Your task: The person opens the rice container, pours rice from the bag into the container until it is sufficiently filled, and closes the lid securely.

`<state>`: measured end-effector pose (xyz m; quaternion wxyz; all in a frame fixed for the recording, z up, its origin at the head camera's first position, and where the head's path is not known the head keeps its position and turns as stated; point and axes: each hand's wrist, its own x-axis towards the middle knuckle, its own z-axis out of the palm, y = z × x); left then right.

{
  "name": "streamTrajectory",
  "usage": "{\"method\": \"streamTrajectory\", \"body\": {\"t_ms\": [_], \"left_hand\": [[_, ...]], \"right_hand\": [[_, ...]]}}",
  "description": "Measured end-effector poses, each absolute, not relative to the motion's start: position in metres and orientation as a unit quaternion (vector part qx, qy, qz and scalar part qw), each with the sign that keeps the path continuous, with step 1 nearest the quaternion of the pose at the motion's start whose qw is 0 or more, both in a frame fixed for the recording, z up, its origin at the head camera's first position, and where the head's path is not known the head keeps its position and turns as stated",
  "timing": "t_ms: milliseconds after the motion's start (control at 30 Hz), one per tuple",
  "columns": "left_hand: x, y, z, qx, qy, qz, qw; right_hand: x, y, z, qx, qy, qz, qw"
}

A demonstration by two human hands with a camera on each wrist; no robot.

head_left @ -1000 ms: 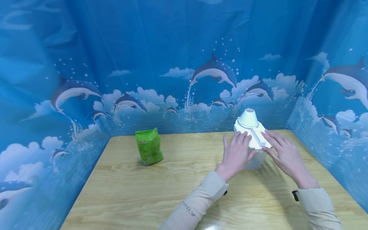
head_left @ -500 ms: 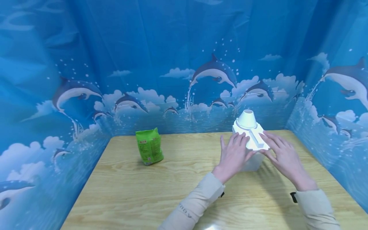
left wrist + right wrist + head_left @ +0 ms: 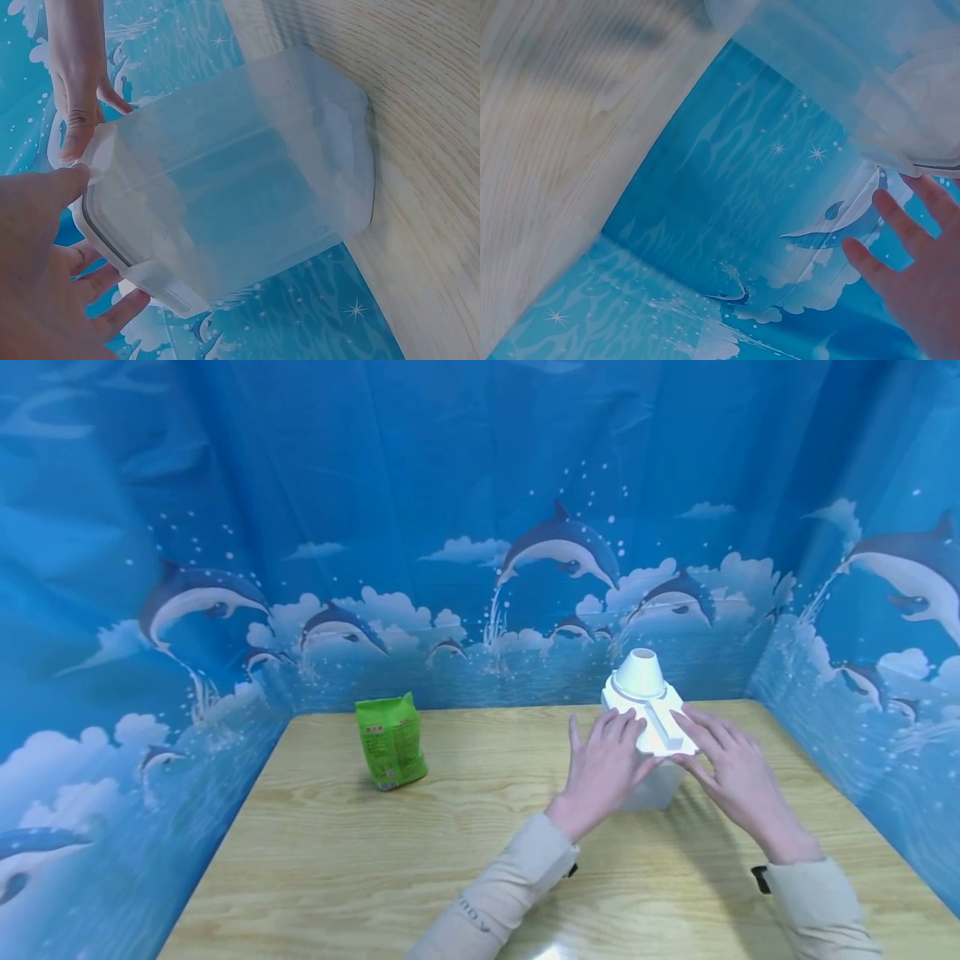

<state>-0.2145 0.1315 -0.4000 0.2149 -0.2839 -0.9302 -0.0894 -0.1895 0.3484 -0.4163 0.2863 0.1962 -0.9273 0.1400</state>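
Observation:
A translucent white storage container (image 3: 651,792) stands on the table at the right, with a white lid (image 3: 669,739). A white cone-shaped spout (image 3: 642,672) rises from the lid's far part. My left hand (image 3: 600,770) holds the lid's near left corner, thumb at the front edge; in the left wrist view its fingers lie over the side latch (image 3: 169,289). The right hand (image 3: 738,774) holds the lid's right corner, thumb close to the left thumb. In the right wrist view, fingers (image 3: 868,259) are spread, one right at the lid rim.
A green printed bag (image 3: 392,741) stands upright on the wooden table (image 3: 450,852), left of the middle. A blue dolphin-print curtain (image 3: 450,460) closes the table in at the back and both sides.
Both hands and the container have shifted slightly to the left and nearer to me. The green bag stands in its same spot.

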Motion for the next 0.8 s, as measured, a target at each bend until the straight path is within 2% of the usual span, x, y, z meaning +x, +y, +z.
{"method": "streamTrajectory", "body": {"t_ms": [800], "left_hand": [[-0.206, 0.110, -0.399, -0.286, -0.932, -0.092, 0.203]], "right_hand": [[-0.184, 0.329, -0.416, 0.202, -0.924, 0.135, 0.294]]}}
